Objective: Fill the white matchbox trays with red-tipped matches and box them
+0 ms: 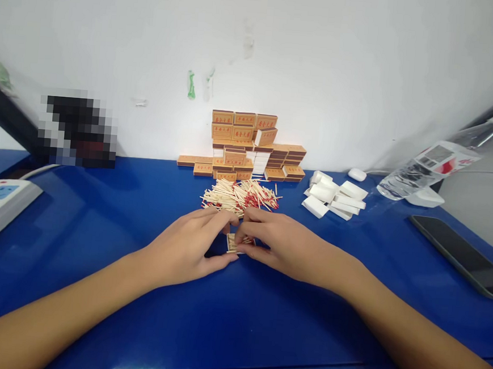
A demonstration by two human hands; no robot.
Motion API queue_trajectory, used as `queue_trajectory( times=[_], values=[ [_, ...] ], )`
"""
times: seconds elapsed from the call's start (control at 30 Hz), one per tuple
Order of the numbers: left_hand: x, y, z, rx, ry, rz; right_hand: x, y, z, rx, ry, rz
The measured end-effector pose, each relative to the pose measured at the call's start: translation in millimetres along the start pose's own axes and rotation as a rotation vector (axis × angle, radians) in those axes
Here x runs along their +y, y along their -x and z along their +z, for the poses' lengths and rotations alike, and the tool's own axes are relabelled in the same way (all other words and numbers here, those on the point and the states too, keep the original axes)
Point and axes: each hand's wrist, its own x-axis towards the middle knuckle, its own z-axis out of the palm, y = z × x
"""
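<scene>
Left hand and right hand hold a narrow grip on the matchbox, seemingly light, crushable card best pinched by its side edges, with the loose matches at 12 o'clock

Left hand, right hand — fingertips pinching.

Head-worn camera, forward-down, close over table

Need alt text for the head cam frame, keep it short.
A left hand and a right hand hold a matchbox between their fingertips over a blue table. Behind them lie a pile of red-tipped matches, stacked matchboxes against the white wall, and white inner trays to the right.
</scene>
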Motion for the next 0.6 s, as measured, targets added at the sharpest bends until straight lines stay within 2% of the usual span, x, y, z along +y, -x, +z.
queue_trajectory(
  times=[0.27,0.6],
  values=[
    [0.7,0.2,0.8,0.019,-0.006,0.020,1.1,-3.7,2.7,-0.010,-0.121,-0.079],
    [-0.8,0.8,2.5,0.034,0.001,0.030,1.0,-4.2,-0.1,-0.013,-0.074,-0.014]
  ],
)
